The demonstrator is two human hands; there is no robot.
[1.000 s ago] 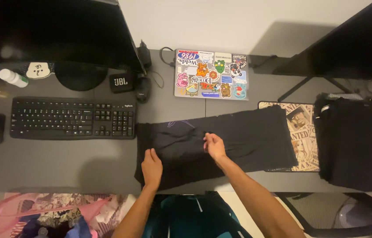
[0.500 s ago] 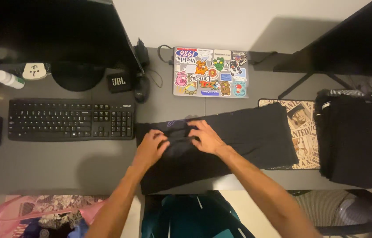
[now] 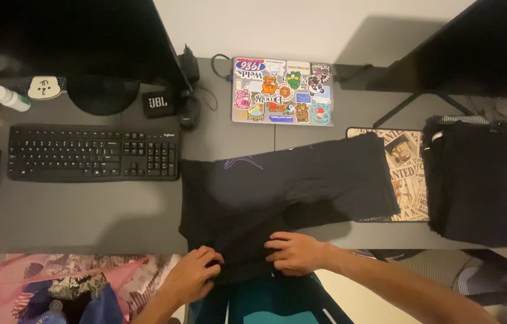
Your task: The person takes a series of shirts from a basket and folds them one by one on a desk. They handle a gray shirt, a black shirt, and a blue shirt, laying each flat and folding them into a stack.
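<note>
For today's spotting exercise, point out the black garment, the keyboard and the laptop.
black garment (image 3: 301,180), head view, on the middle of the cloth.
keyboard (image 3: 91,153), head view, on its keys.
laptop (image 3: 282,91), head view, on its stickered lid.

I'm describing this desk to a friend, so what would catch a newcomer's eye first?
The sticker-covered laptop at the desk's back edge stands out most. In front of it, a black garment lies spread across the desk, with the left hand and right hand gripping its near edge.

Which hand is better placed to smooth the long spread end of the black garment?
Right, probably. The right hand grips the near edge of the black garment on the side where it stretches toward the patterned mat. The left hand sits at the opposite near corner.
</note>
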